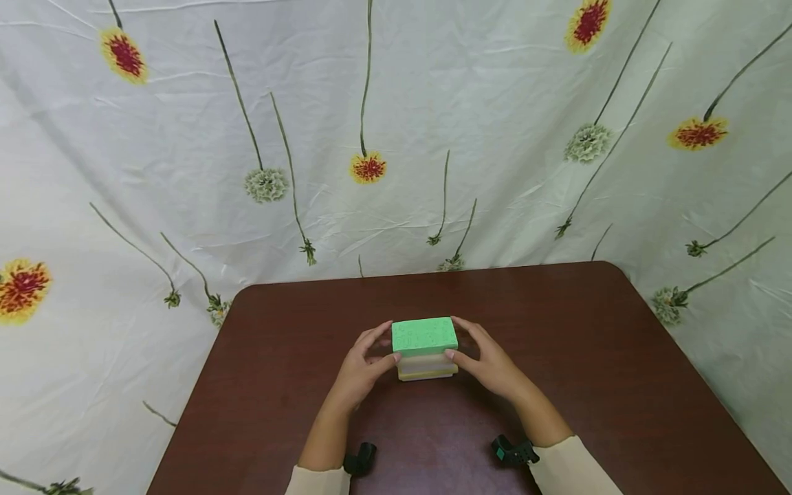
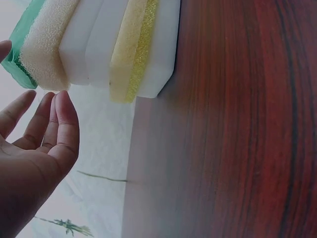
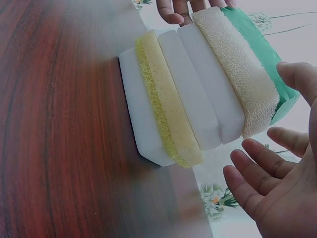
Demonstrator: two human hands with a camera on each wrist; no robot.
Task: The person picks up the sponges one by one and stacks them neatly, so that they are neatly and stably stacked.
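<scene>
A stack of sponges stands on the table, topped by a green sponge (image 1: 424,335) with a faint pattern on its upper face. Below it lies a coarse cream sponge (image 3: 237,69), then two white foam blocks (image 3: 190,91), a yellow sponge (image 3: 171,106) and one more white block (image 3: 141,109) at the bottom. My left hand (image 1: 361,368) holds the green sponge's left end between thumb and forefinger. At its right end, my right hand (image 1: 495,366) does the same, thumb on the near corner. The other fingers of both hands extend beside the stack.
The dark red-brown wooden table (image 1: 297,323) has rounded far corners. Behind it and at its sides hangs a white cloth (image 1: 507,124) printed with flowers. A black strap device (image 1: 361,459) is on the left wrist, another (image 1: 515,450) on the right.
</scene>
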